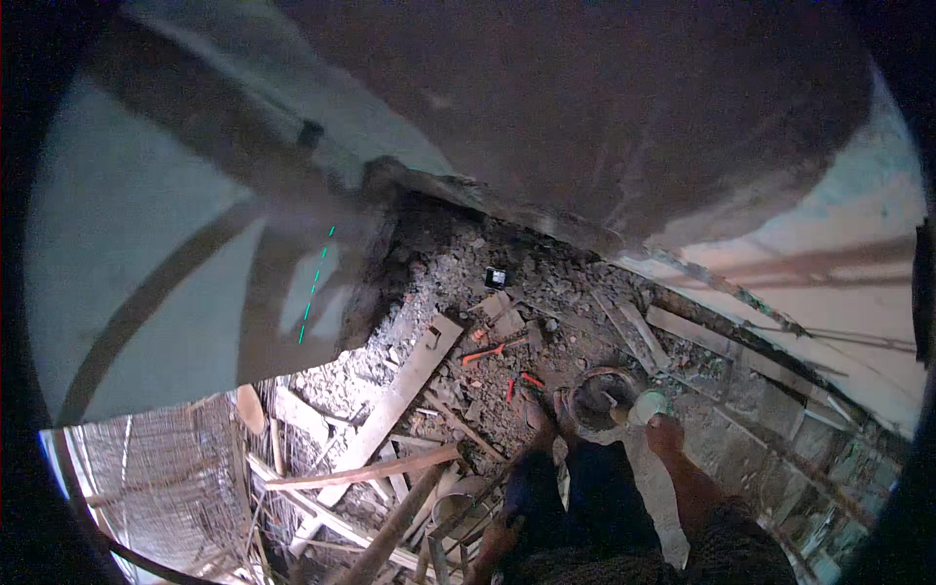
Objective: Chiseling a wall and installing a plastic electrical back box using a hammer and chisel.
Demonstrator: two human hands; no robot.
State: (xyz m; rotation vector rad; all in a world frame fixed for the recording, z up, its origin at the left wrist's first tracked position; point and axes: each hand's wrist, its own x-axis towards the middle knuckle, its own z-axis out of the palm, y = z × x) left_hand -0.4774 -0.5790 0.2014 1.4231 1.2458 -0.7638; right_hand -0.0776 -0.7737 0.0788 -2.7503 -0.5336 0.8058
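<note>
My right hand point(666, 436) is closed at a small pale green-white container point(648, 406), which looks like a cup or pot. It is held close to the right rim of a dark round pan point(597, 398). A small light-coloured tool, perhaps a trowel, lies in the pan; its exact kind is unclear. Low in the picture, my left hand point(499, 538) is beside my left leg, and its fingers are too dark to make out. My feet stand at the pan's left and near side.
Rubble covers the ground. Red-orange hand tools point(495, 352) lie ahead, near a small black-and-white box point(495, 278). A long plank point(400, 395), poles and a bucket point(456, 507) are on the left. Walls point(175, 283) rise left and ahead; boards point(721, 341) line the right wall.
</note>
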